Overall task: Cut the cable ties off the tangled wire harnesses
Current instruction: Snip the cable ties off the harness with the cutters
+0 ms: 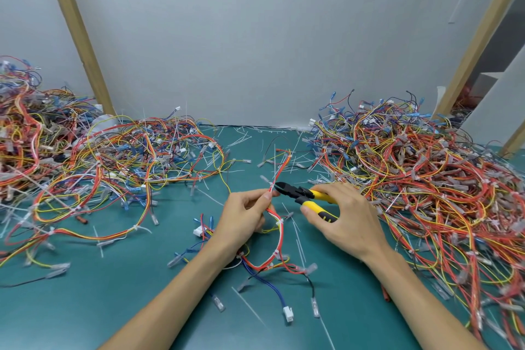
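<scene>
pinching one harness (279, 233) in left hand (244, 216); right hand (349, 219) grips one cutter (301, 193), tips at one tie (272, 186).

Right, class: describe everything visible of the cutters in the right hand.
The cutters are side cutters with a black metal-looking head and yellow handles with black grip patches. The right hand grips both handles, holding the tool above the green table, nose pointing left. The tips sit at a white cable tie on the red wire harness pinched by the left hand.
</scene>
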Available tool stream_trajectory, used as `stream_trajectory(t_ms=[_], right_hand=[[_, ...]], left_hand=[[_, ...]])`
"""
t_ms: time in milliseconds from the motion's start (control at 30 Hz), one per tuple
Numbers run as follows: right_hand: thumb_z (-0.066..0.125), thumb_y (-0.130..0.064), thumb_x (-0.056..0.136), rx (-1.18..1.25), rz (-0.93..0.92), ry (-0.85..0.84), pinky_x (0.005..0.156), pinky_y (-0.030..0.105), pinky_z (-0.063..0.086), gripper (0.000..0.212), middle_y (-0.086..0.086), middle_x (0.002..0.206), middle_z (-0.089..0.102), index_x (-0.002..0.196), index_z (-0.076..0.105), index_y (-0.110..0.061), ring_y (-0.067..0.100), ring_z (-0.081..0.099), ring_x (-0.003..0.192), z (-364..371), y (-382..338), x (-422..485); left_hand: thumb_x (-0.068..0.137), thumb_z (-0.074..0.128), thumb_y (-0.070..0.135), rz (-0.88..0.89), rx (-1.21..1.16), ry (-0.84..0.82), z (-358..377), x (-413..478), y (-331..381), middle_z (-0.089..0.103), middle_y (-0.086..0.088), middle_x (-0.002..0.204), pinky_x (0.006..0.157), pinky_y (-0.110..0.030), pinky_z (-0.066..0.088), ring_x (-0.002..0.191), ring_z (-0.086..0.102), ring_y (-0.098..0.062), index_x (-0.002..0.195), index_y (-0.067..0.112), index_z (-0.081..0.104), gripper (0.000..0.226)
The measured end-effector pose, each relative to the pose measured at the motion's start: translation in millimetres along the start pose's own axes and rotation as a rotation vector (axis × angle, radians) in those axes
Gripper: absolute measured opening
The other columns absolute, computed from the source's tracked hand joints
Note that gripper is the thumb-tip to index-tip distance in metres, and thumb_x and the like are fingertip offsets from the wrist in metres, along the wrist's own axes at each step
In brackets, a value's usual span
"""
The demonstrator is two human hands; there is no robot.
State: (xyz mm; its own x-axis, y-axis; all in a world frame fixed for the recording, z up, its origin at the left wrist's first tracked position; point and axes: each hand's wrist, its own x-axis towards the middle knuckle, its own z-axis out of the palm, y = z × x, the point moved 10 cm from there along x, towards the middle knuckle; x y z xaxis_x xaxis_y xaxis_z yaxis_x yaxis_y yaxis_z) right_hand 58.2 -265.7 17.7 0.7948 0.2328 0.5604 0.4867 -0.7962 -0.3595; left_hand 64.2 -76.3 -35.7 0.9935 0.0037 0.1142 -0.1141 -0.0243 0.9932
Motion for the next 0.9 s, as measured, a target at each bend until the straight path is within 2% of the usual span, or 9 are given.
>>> stream_trajectory(t_ms=[100, 267, 400, 533, 633, 900], right_hand=[[0.067, -0.052, 0.077, 0.011, -0.01, -0.01, 0.077, 0.028, 0.047, 0.035, -0.016, 0.096, 0.064, 0.102, 0.068, -0.028, 0.011, 0.057, 0.093, 2.7, -1.1, 0.0], [0.076, -0.045, 0.08, 0.005, -0.023, -0.034, 0.078, 0.028, 0.045, 0.032, -0.014, 0.099, 0.064, 0.105, 0.067, -0.027, 0.011, 0.055, 0.094, 5.8, -0.1, 0.7], [0.069, -0.05, 0.08, 0.025, -0.024, -0.033, 0.076, 0.027, 0.044, 0.033, -0.018, 0.095, 0.057, 0.104, 0.064, -0.028, 0.008, 0.052, 0.092, 5.6, -1.5, 0.3], [0.065, -0.053, 0.079, 0.032, -0.032, -0.022, 0.078, 0.026, 0.043, 0.038, -0.019, 0.096, 0.055, 0.106, 0.063, -0.026, 0.01, 0.053, 0.092, 4.6, -3.3, 0.4], [0.063, -0.056, 0.079, 0.05, -0.026, -0.032, 0.079, 0.028, 0.046, 0.038, -0.019, 0.096, 0.058, 0.104, 0.064, -0.028, 0.009, 0.053, 0.092, 5.3, -2.0, 0.8], [0.067, -0.053, 0.075, 0.029, -0.029, 0.004, 0.067, 0.032, 0.05, 0.028, -0.02, 0.083, 0.06, 0.092, 0.066, -0.031, 0.009, 0.057, 0.079, -0.2, -4.2, 2.1]], left_hand=[[0.1, 0.053, 0.02, 0.019, 0.092, 0.021, -0.9, -0.6, 1.3, 0.041, 0.0, 0.057, 0.046, -0.019, 0.034, 0.045, 0.031, -0.013, 0.076, 0.022, 0.072, 0.031], [0.1, 0.054, 0.021, 0.021, 0.15, 0.037, -2.0, -1.9, 3.1, 0.037, 0.003, 0.047, 0.044, -0.016, 0.037, 0.044, 0.032, -0.012, 0.064, 0.025, 0.069, 0.038], [0.1, 0.053, 0.02, 0.017, 0.142, 0.033, -1.7, -3.1, 4.3, 0.041, 0.01, 0.042, 0.044, -0.016, 0.036, 0.042, 0.033, -0.009, 0.067, 0.023, 0.068, 0.036], [0.1, 0.053, 0.023, 0.013, 0.148, 0.028, -2.4, -3.1, 3.9, 0.037, 0.001, 0.046, 0.046, -0.019, 0.034, 0.044, 0.032, -0.014, 0.067, 0.018, 0.069, 0.037], [0.1, 0.053, 0.024, 0.01, 0.156, 0.024, -2.1, -3.3, 3.7, 0.036, 0.004, 0.044, 0.046, -0.018, 0.034, 0.044, 0.032, -0.013, 0.064, 0.018, 0.068, 0.04], [0.1, 0.052, 0.019, 0.019, 0.18, 0.029, -1.9, -3.1, 4.9, 0.042, 0.01, 0.041, 0.046, -0.016, 0.037, 0.042, 0.034, -0.008, 0.066, 0.025, 0.067, 0.038]])
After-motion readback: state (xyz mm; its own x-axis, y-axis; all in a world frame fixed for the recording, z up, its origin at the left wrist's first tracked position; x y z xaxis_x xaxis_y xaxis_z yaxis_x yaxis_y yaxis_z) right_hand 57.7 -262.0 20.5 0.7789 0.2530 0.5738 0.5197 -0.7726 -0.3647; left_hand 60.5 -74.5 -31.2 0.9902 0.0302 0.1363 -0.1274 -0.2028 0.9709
